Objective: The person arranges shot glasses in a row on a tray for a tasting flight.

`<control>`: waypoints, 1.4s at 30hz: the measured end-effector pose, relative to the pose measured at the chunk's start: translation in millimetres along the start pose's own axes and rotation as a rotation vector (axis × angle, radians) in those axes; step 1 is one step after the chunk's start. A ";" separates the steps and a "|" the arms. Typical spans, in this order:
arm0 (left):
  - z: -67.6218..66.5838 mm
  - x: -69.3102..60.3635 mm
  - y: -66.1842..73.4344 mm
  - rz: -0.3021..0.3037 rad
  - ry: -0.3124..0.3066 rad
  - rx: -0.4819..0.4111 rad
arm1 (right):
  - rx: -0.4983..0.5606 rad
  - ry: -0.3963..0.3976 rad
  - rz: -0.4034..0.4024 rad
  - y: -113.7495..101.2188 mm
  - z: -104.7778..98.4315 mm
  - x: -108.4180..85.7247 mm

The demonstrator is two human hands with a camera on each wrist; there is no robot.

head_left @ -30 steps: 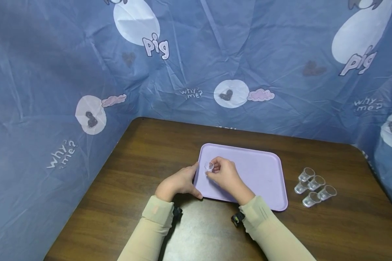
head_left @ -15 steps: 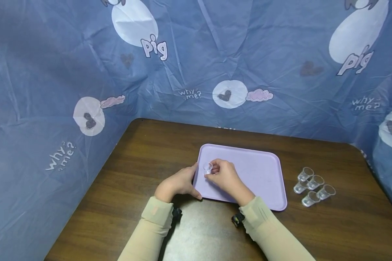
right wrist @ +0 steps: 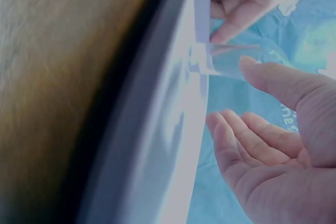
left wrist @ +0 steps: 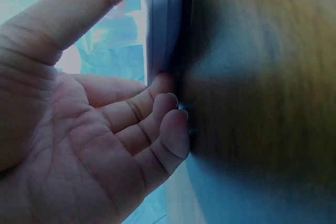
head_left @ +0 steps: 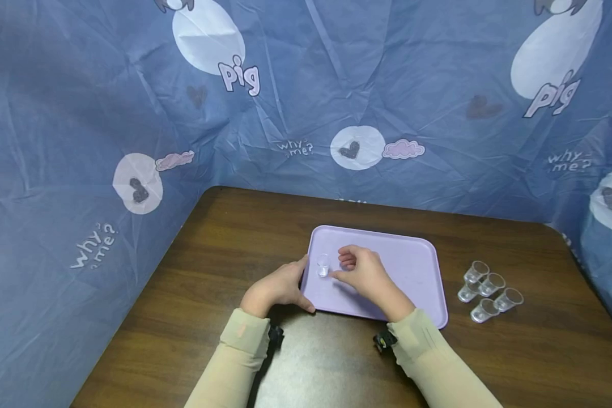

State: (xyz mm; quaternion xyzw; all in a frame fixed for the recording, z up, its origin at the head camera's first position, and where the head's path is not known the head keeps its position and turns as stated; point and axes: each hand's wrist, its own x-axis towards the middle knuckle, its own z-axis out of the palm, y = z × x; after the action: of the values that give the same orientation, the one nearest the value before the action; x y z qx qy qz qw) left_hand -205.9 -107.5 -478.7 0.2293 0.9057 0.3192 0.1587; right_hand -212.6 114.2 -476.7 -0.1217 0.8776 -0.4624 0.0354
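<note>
A small clear plastic cup [head_left: 323, 266] stands upright on the left part of the purple tray [head_left: 398, 255]. Just right of it, my right hand [head_left: 364, 275] is spread with nothing held between thumb and fingers. In the right wrist view the thumb [right wrist: 278, 80] overlaps the cup [right wrist: 226, 59]; whether they touch I cannot tell. My left hand [head_left: 280, 286] rests around the tray's near left corner, thumb at the near edge and fingers along the left side. The left wrist view shows its loosely bent fingers [left wrist: 136, 124] against the tray rim [left wrist: 163, 24] and tabletop.
Several more clear cups [head_left: 492, 284] stand in a cluster on the wooden table [head_left: 255, 226], right of the tray. A blue printed curtain [head_left: 296, 102] hangs behind and left of the table.
My right hand has let go of the cup and moved a little to the right; the cup stays standing on the tray. My left hand has kept its place at the corner.
</note>
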 end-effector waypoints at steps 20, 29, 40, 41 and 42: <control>1.1 -2.0 -1.9 -0.002 0.004 -0.029 | -0.013 0.181 -0.062 -3.4 -48.3 -28.3; 1.3 -2.1 -2.0 0.000 0.002 -0.021 | -0.032 0.263 -0.078 3.3 -74.0 -39.9; 0.1 -1.9 0.1 -0.012 -0.002 -0.016 | -0.076 0.340 -0.074 12.5 -98.0 -56.3; -0.2 -2.0 0.6 -0.014 -0.002 -0.015 | -0.079 0.346 -0.075 13.6 -99.9 -58.1; -0.3 -2.0 0.8 -0.015 -0.003 -0.015 | -0.081 0.350 -0.076 14.5 -101.9 -60.1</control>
State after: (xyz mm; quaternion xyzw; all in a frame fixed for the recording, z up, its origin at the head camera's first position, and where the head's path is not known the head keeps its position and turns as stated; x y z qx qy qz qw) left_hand -204.1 -108.2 -477.7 0.2217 0.9047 0.3246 0.1642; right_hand -174.9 218.7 -433.7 -0.0735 0.8830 -0.4418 -0.1403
